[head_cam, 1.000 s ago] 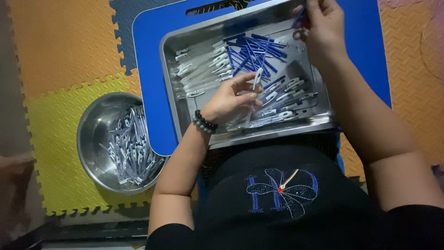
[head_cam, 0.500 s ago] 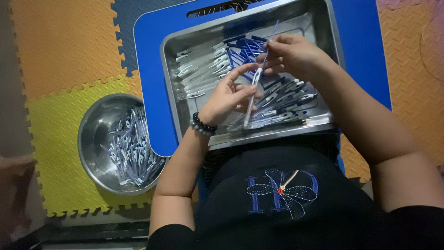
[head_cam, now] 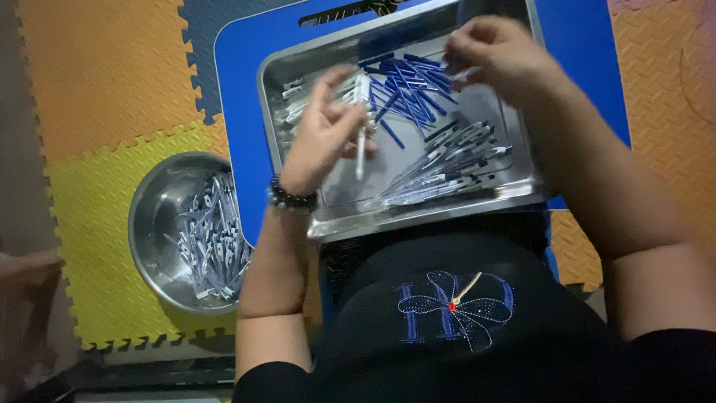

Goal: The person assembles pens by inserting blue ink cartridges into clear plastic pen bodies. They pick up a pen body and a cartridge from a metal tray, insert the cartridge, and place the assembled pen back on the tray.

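Left hand (head_cam: 324, 134) hovers over the one steel tray (head_cam: 418, 205), fingers pinching a clear pen barrel (head_cam: 361, 153) upright; right hand (head_cam: 500, 56), raised at the far rim, fingers curled together, contents unclear; one round bowl (head_cam: 153, 216) of parts lies left

The single head view looks steeply down, close above the left hand (head_cam: 322, 142) and right hand (head_cam: 501, 58) over the lap.

Orange, yellow, blue foam floor mats (head_cam: 112, 82)
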